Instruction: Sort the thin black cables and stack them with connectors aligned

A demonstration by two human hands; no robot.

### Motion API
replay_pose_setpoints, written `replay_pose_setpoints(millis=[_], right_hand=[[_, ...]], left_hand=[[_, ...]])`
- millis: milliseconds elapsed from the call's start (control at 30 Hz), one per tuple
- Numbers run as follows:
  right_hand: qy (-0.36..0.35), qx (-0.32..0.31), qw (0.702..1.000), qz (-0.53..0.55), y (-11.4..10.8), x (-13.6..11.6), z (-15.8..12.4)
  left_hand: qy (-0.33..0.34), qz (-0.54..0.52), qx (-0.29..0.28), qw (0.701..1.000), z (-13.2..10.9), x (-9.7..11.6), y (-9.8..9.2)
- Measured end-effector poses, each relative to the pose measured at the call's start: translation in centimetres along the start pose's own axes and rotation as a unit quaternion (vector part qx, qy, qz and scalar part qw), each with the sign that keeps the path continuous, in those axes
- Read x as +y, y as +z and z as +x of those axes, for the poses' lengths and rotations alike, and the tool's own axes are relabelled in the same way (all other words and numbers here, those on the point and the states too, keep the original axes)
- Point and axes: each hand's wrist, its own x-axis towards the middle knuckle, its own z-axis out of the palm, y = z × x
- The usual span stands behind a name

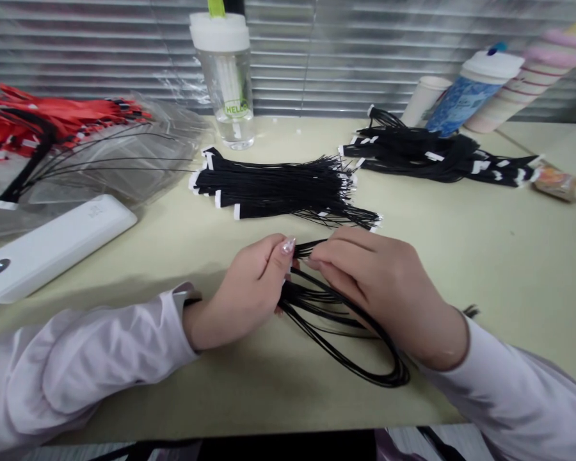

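Head view: left hand (244, 288) and right hand (379, 282), both grips closed on black wire bundle (297, 296). Its loop lies on desk (461, 288) near front edge; second wire bundle (273, 186) is just ahead, not touching.

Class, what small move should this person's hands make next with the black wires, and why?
Probably the right hand should draw the looped black wires straight, since they curve in a loose loop from the left hand, unlike the straight white-tagged bundle lying beyond.
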Motion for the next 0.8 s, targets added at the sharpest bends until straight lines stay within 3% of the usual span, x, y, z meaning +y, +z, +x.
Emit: replay_pose_setpoints(millis=[133,300,333,400,467,533,633,800], right_hand=[[0.019,-0.02,0.999,-0.021,0.1,0.2,0.1],[0.081,0.052,0.991,-0.087,-2.0,1.0,-0.3],[0.097,0.027,0.989,-0.109,-2.4,1.2,-0.4],[0.112,-0.081,0.985,-0.106,-2.8,1.5,-0.7],[0.097,-0.186,0.977,-0.03,-2.7,1.5,-0.8],[0.065,-0.219,0.971,0.068,-2.1,1.1,-0.6],[0.042,-0.188,0.971,0.14,-1.0,-0.1,0.0],[0.065,-0.139,0.979,0.132,0.3,-1.0,0.3]], left_hand=[[-0.016,-0.031,0.005,0.999,0.1,0.0,0.0],[-0.103,-0.141,0.062,0.983,0.6,-0.3,0.3],[-0.112,-0.155,0.071,0.979,0.7,-0.3,0.3],[-0.121,-0.168,0.081,0.975,0.8,-0.3,0.4],[-0.126,-0.167,0.081,0.975,0.8,-0.2,0.4],[-0.122,-0.159,0.079,0.977,0.7,-0.2,0.4],[-0.103,-0.144,0.081,0.981,0.7,-0.2,0.3],[-0.096,-0.144,0.078,0.982,0.7,-0.4,0.4]])
